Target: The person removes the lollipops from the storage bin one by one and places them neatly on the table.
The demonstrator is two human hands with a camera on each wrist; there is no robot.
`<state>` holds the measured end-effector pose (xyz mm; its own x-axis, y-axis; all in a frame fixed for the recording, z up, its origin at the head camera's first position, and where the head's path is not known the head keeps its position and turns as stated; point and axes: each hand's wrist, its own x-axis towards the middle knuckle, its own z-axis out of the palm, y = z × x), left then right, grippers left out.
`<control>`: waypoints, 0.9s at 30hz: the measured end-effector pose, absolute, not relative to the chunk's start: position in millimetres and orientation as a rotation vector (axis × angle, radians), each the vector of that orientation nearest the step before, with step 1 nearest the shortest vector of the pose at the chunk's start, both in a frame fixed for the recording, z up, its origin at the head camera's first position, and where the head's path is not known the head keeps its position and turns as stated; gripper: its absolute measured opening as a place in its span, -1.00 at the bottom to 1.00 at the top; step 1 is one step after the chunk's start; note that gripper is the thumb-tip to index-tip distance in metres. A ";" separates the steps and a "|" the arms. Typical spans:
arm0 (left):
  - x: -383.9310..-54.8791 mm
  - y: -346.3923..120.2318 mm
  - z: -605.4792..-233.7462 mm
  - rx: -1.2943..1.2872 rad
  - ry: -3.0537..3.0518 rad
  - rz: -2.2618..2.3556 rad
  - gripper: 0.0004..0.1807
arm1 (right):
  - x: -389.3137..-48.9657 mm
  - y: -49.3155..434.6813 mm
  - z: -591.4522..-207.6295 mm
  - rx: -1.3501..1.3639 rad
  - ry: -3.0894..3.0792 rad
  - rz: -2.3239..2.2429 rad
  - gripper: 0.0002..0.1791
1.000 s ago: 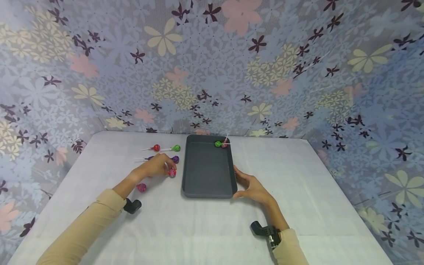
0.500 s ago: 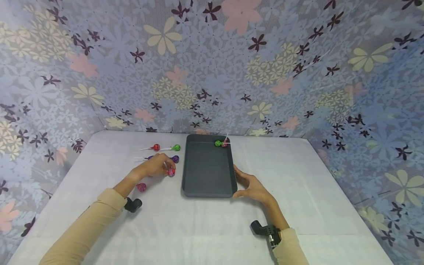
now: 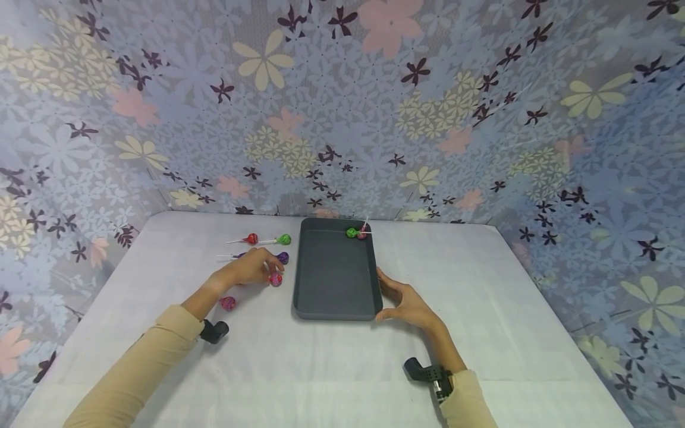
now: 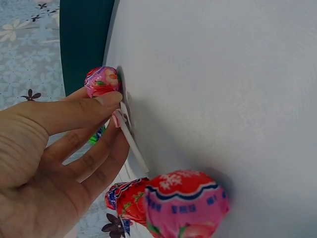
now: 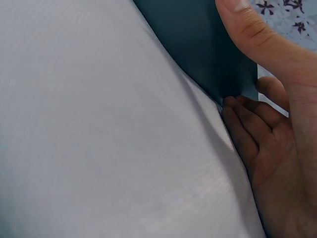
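A pink lollipop (image 3: pixel 275 279) with a wrapped head is pinched between the thumb and fingers of my left hand (image 3: pixel 251 267), low over the table left of the tray. In the left wrist view its white stick (image 4: pixel 133 144) slants down from the fingers. The grey rectangular tray (image 3: pixel 337 285) lies at the middle of the table. My right hand (image 3: pixel 409 305) rests against the tray's right side near its front corner, fingers and thumb spread apart. Inside the tray's far right corner are a green lollipop (image 3: pixel 351 232) and a pink one (image 3: pixel 362 234).
Left of the tray lie a red lollipop (image 3: pixel 251 238), a green lollipop (image 3: pixel 285 239) and a purple lollipop (image 3: pixel 283 258). Another pink lollipop (image 3: pixel 228 303) sits by the left wrist. A white cloth (image 3: pixel 321 368) covers the table, and a floral curtain (image 3: pixel 342 119) hangs behind it.
The pink lollipop in my left hand has shifted very slightly to the left. My right hand and the tray stay in place.
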<state>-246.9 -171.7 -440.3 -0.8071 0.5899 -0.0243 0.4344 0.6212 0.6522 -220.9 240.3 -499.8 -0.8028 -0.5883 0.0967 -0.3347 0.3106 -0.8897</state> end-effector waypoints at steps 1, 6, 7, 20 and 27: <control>-247.1 -171.5 -439.6 0.841 2.607 0.952 -0.62 | -220.8 240.4 -499.9 -0.843 2.332 -1.491 0.18; -248.8 -170.3 -433.9 0.821 2.587 0.934 -0.57 | -221.0 240.5 -500.5 -0.841 2.320 -1.501 0.17; -249.1 -170.1 -432.1 0.828 2.583 0.937 -0.56 | -221.1 240.5 -500.7 -0.841 2.318 -1.502 0.17; -257.8 -143.5 -411.0 0.873 2.659 0.952 -0.62 | -220.8 242.0 -501.3 -0.827 2.312 -1.508 0.19; -268.7 -113.3 -408.1 0.860 2.660 1.027 -0.65 | -221.4 240.7 -501.8 -0.827 2.311 -1.507 0.18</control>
<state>-268.7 -113.3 -408.1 -0.8209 0.5686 0.0528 0.4567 0.5982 0.6585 -221.4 240.7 -501.8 -0.8039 -0.5882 0.0877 -0.3176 0.2999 -0.8996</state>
